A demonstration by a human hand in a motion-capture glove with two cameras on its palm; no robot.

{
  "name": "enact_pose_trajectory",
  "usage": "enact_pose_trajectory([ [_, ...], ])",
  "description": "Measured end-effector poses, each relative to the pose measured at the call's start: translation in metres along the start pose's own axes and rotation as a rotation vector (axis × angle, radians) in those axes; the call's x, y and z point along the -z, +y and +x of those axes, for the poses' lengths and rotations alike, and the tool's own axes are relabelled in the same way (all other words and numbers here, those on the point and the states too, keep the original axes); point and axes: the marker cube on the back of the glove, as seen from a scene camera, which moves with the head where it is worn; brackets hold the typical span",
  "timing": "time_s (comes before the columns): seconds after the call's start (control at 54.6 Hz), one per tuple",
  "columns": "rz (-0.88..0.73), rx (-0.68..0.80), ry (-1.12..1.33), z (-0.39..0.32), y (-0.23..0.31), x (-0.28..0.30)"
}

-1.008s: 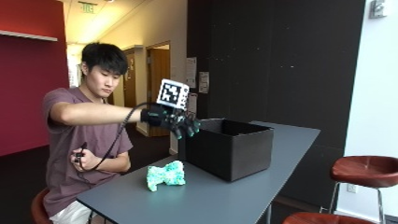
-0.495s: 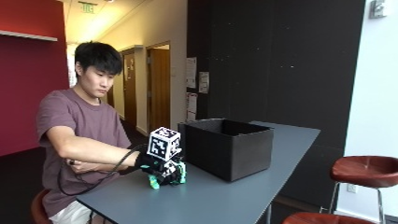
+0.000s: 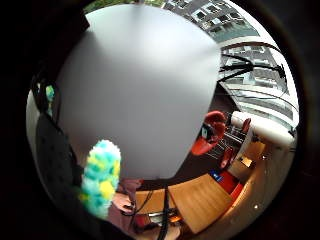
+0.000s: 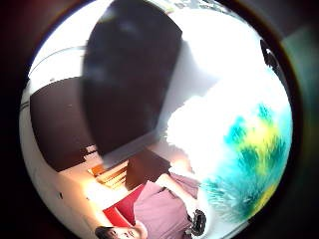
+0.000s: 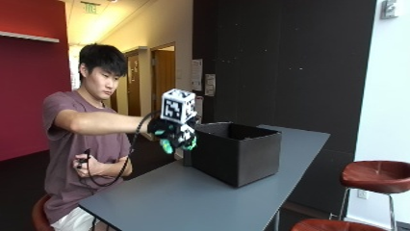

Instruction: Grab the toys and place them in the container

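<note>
Gloved right hand (image 5: 172, 132) grips fluffy green-yellow plush toy (image 5: 168, 145), raised above desk (image 5: 192, 197) beside black container (image 5: 237, 151); drop into container pending.

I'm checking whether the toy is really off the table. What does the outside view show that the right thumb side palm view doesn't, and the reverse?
Only the outside view shows the black-gloved right hand holding the fluffy teal-and-yellow plush toy above the grey table, beside the open black box container. Only the thumb side palm view shows the toy's white fur against the palm. Both show the toy, the table and the person's purple shirt.
</note>
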Motion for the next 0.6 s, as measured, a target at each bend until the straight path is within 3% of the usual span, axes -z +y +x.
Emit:
enact_pose_trajectory([
  [0.312,0.265,0.11,0.081,-0.103,0.018,0.154],
  [0.385,0.29,0.14,0.058,-0.136,0.013,0.168],
  [0.476,0.294,0.287,0.026,-0.17,0.007,0.169],
  [0.605,0.302,0.196,0.014,-0.223,-0.022,0.152],
])
